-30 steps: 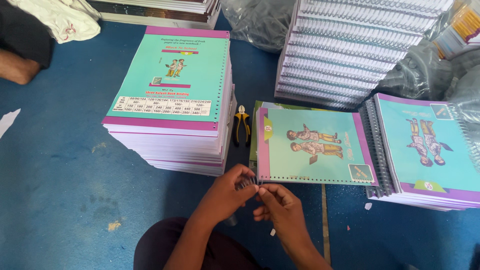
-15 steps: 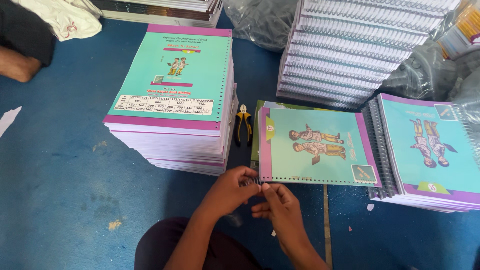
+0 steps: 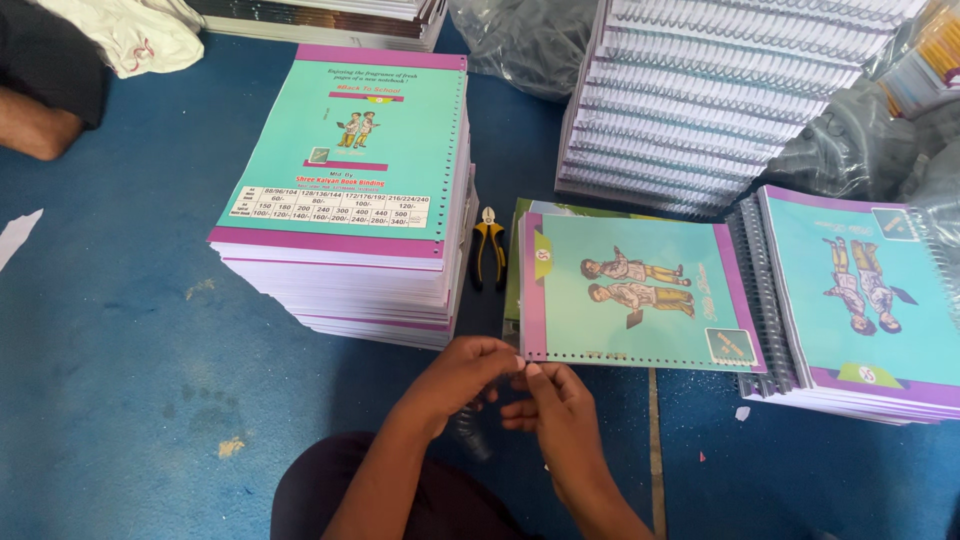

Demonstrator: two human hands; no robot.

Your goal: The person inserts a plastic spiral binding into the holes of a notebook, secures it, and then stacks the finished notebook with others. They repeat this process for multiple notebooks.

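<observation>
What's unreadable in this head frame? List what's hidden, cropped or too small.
- What the left hand and right hand pinch at the corner of the notebook: hidden by the fingertips.
- Pliers: jaw tips too small to tell open or closed.
- Stack of bound notebooks: right side cut off by the frame edge.
- Another person's limb: cropped by the left edge.

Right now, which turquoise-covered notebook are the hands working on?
The single turquoise notebook with the purple edge lying flat in the middle; both the left hand and right hand pinch its punched near corner. The others sit in stacks.
</observation>
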